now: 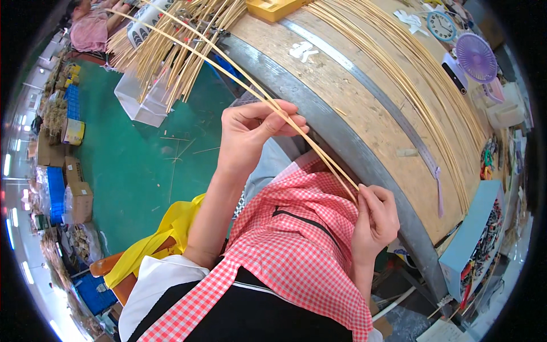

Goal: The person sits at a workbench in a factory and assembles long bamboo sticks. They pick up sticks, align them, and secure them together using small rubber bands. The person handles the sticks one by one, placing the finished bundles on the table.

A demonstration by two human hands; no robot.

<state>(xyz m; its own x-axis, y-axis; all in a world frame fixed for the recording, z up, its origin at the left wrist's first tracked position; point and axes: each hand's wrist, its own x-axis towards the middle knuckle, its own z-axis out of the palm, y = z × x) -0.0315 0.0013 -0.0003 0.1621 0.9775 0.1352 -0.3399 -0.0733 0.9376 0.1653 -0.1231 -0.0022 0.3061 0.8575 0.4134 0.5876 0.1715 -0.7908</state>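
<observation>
Two long, thin pale wooden sticks (328, 158) run across in front of me above the checked apron, their far ends spreading apart at the upper left. My left hand (256, 128) pinches both partway along, thumb against fingers. Lower down and to the right, my right hand (374, 219) is closed around their near ends. The sticks cross close to my left hand. Under them lies the metal-edged front of the workbench (342, 128).
More long sticks (393, 68) lie on the bench beside a steel ruler (364, 80). A thick stick bundle (165, 62) juts over the left end, above a white bin (139, 100). At right are a purple fan (476, 57) and a blue-grey box (470, 239). Another person (88, 28) sits far left.
</observation>
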